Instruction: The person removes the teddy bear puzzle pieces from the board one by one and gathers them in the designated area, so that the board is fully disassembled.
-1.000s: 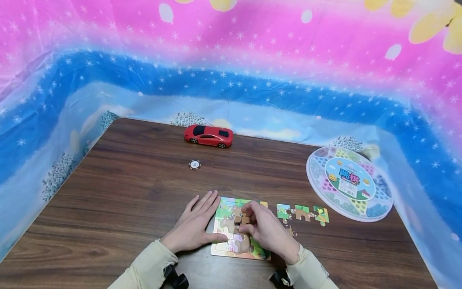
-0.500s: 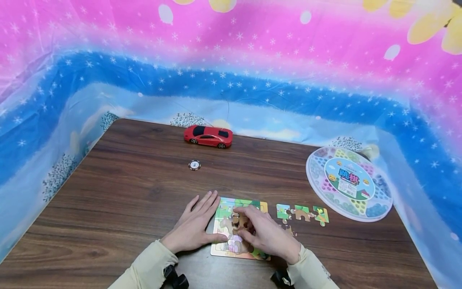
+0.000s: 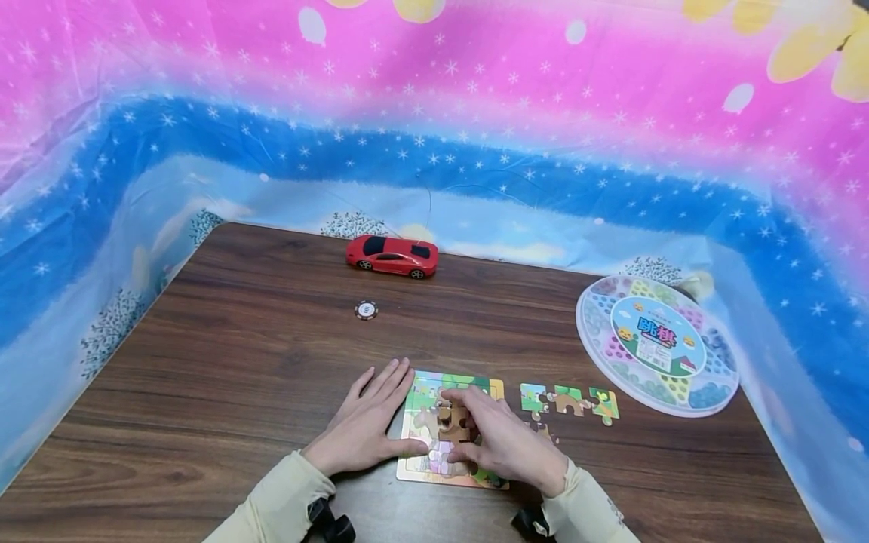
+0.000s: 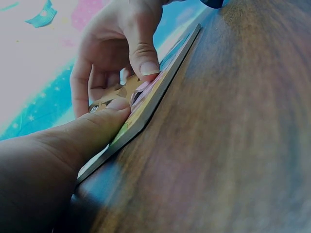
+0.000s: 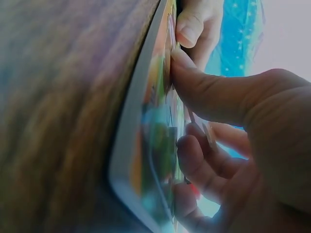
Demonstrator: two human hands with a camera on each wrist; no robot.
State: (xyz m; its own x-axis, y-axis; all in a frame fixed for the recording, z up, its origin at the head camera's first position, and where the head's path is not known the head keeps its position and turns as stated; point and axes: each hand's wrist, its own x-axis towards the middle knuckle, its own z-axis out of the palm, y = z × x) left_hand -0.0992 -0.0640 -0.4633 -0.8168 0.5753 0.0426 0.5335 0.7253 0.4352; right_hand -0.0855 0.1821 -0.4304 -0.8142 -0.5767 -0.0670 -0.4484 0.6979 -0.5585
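Observation:
A jigsaw puzzle board with a cartoon animal picture lies flat near the table's front. My left hand rests along its left side with fingers straight, its thumb pressing on the board. Over the board's right half, my right hand has curled fingers around a brown puzzle piece. The right index finger is at the piece's far side and the thumb at its near side, low on the board. Part of the picture is hidden under the right hand.
Several loose puzzle pieces lie right of the board, one partly behind the right hand. A round Chinese checkers set stands at the right. Farther back are a poker chip and a red toy car.
The right hand has brought the brown piece slightly left and nearer to me, down onto the board, and its fingers have spread wider around it. The left hand stays put.

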